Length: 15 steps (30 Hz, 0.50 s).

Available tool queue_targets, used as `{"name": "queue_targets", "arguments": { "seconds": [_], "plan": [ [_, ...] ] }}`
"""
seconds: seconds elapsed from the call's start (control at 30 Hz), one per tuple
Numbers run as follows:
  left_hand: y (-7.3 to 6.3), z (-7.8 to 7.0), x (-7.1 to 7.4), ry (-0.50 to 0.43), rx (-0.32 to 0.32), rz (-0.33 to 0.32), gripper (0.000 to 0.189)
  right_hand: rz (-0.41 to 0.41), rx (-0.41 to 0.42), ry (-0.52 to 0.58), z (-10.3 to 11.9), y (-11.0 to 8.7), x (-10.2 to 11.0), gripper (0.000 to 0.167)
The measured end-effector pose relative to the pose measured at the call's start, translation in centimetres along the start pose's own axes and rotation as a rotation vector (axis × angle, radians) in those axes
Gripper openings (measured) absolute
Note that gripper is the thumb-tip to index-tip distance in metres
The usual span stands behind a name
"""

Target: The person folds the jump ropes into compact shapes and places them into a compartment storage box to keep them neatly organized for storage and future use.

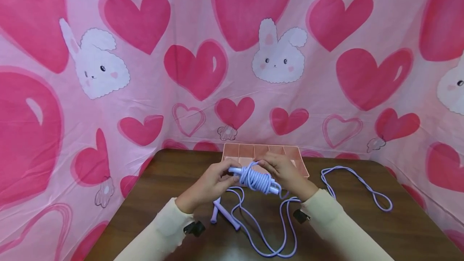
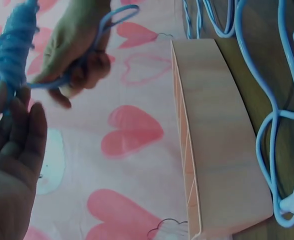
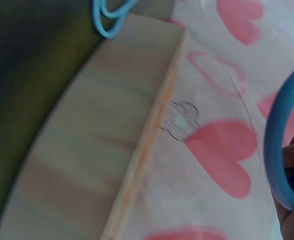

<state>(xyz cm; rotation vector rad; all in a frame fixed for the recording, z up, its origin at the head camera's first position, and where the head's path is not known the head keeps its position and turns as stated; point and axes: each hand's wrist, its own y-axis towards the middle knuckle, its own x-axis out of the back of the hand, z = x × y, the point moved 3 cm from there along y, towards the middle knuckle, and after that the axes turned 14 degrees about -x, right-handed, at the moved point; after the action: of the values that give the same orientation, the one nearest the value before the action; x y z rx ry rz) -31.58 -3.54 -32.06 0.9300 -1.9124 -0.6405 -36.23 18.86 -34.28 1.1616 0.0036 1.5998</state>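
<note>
My left hand [image 1: 217,177] grips the paired handles of a lavender jump rope [image 1: 258,180], whose cord is wound in several turns round them. Beyond the bundle my right hand [image 1: 282,169] has its fingers curled round the free cord. In the left wrist view, that cord runs from the bundle [image 2: 12,50] across the right hand [image 2: 79,50], with a small loop sticking out past it. The left hand [image 2: 17,150] holds the bundle's near end there. A near loop of cord [image 3: 274,145] looms large in the right wrist view, at its right edge.
A pink compartment tray [image 1: 250,148] stands at the table's back, behind the hands. Two lavender handles [image 1: 227,214] and loose cord [image 1: 253,228] lie on the brown table [image 1: 174,196]. Another doubled cord [image 1: 373,191] lies at right. Heart-printed cloth [image 1: 195,71] hangs behind.
</note>
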Motion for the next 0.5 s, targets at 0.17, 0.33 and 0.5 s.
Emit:
{"name": "queue_targets", "arguments": {
  "seconds": [0.17, 0.33, 0.5],
  "plan": [
    [0.5, -0.2, -0.1, 0.044, 0.026, -0.133, 0.024, -0.014, -0.013, 0.094, 0.5, -0.6, -2.0, 0.021],
    [-0.4, 2.5, -0.5, 0.082, 0.076, -0.251, 0.024, -0.01, -0.064, 0.054, 1.3, -1.1, -3.9, 0.019],
    [-0.9, 3.4, -0.3, 0.171, 0.116, -0.304, 0.022, 0.062, -0.147, -0.058, 1.7, -1.6, -5.0, 0.021]
  ]
}}
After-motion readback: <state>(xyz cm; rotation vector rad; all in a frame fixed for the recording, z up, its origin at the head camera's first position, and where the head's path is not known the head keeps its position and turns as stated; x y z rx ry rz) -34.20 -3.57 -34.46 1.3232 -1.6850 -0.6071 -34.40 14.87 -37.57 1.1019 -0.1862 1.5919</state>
